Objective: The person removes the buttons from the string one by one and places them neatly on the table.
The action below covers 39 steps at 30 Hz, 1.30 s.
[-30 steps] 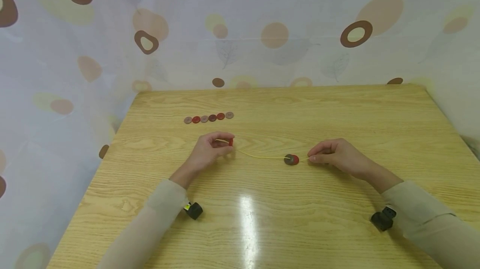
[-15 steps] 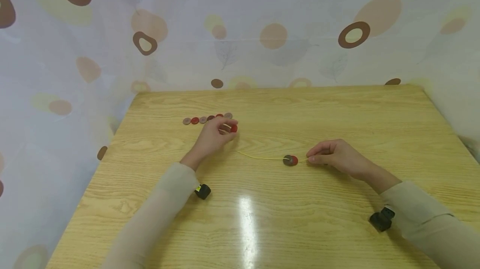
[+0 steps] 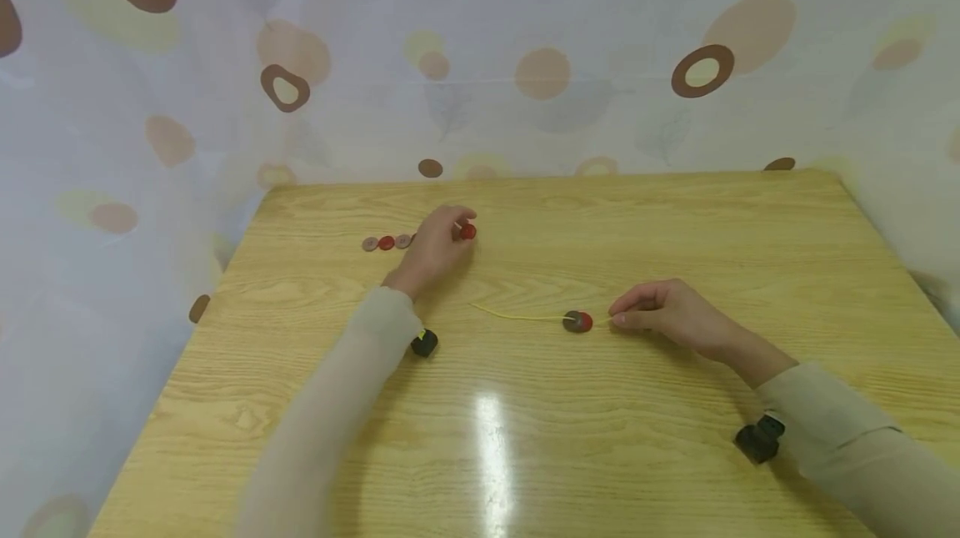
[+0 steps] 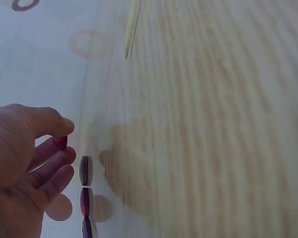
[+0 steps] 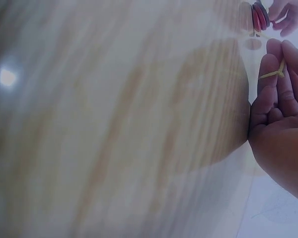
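Note:
In the head view my left hand (image 3: 437, 244) is over the right part of a row of buttons and pinches a red button (image 3: 468, 231) between thumb and fingers. The left wrist view shows that red button (image 4: 61, 143) edge-on, above the row. With thumb and fingertips my right hand (image 3: 669, 318) pinches one end of a thin yellow cord (image 3: 517, 318); a knot (image 5: 280, 73) shows there in the right wrist view. Threaded on the cord, a dark grey-brown button (image 3: 573, 321) overlaps a red one (image 3: 587, 322). The cord's other end lies loose on the table.
Left of my left hand, a pinkish-brown button (image 3: 371, 244), a red button (image 3: 386, 243) and another pinkish-brown button (image 3: 402, 241) show; the hand hides the others. The wooden table (image 3: 600, 438) ends at a patterned curtain (image 3: 495, 121) behind.
My left hand has let go of the cord's free end and moved away from me toward the button row, with the red button still pinched. My right hand has stayed in place.

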### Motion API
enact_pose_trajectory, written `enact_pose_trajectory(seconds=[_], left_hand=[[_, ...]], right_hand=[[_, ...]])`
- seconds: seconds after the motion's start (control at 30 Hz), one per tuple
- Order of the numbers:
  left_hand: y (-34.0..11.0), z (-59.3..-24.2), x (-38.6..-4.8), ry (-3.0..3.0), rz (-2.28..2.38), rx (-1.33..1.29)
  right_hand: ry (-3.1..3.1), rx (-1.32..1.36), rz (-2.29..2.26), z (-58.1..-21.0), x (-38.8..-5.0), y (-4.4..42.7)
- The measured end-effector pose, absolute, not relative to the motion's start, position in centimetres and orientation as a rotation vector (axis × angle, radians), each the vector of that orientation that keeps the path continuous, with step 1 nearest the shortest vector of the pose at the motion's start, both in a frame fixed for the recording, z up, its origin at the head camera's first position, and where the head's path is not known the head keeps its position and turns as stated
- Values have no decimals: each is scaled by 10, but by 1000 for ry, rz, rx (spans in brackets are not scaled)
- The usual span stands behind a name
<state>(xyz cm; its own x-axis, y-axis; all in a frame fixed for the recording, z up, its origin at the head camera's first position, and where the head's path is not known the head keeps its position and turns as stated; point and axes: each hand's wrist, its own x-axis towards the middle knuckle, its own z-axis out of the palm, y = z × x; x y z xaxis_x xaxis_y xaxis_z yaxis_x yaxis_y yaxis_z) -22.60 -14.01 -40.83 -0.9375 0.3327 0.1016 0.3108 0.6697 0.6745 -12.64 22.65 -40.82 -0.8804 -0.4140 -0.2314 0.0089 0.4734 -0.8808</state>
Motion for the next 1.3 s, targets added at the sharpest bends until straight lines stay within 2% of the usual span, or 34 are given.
enact_pose_trajectory(seconds=[0.43,0.77,1.3], left_hand=[[-134,-412,-251,2964,848,581],[-147,-416,-251,2868,995,465],[-156,-417,-251,2828,1002,474]], right_hand=[[2320,-348,-1366,-409,-125,223],[2299,-345,-1370,-408,-124,222],[2291,-349,-1380,-408,-125,221]])
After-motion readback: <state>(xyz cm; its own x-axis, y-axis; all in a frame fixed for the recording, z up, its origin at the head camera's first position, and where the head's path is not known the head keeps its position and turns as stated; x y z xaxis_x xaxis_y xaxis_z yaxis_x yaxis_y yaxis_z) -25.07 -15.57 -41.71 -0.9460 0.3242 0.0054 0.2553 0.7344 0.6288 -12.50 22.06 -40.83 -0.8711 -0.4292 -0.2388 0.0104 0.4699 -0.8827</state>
